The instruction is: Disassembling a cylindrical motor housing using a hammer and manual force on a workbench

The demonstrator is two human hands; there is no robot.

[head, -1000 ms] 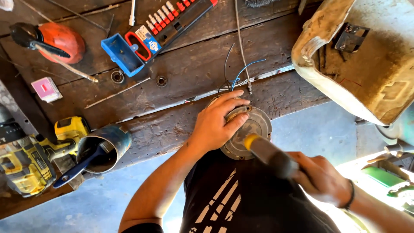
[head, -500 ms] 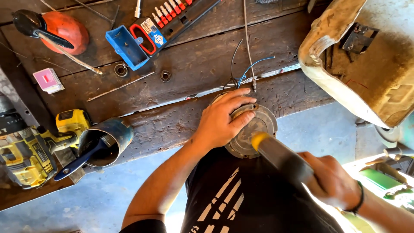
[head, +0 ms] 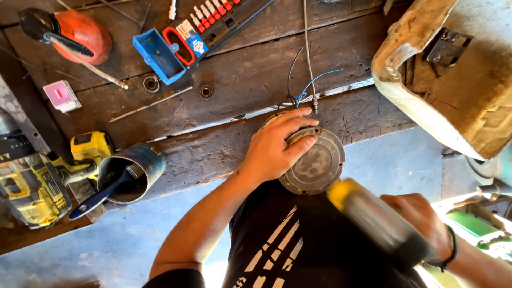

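Observation:
My left hand (head: 277, 146) lies flat on a round grey metal part (head: 316, 165) at the front edge of the dark wooden workbench (head: 250, 80), fingers spread over its top. Thin blue and black wires (head: 309, 85) rise from behind the part. My right hand (head: 418, 218) grips the handle of a hammer-like tool (head: 368, 216) with a yellow head end; it is blurred with motion and held just below and right of the round part, not touching it.
A yellow cordless drill (head: 37, 181) and a metal can holding a blue brush (head: 128, 173) sit at the left. A blue box with a screwdriver-bit set (head: 181, 45), an orange tool (head: 80, 37) and a pink box (head: 62, 96) lie farther back. A worn tan seat (head: 453, 74) stands right.
The tool in my right hand has drawn back, down and to the right, away from the round part. My left hand stays on the part.

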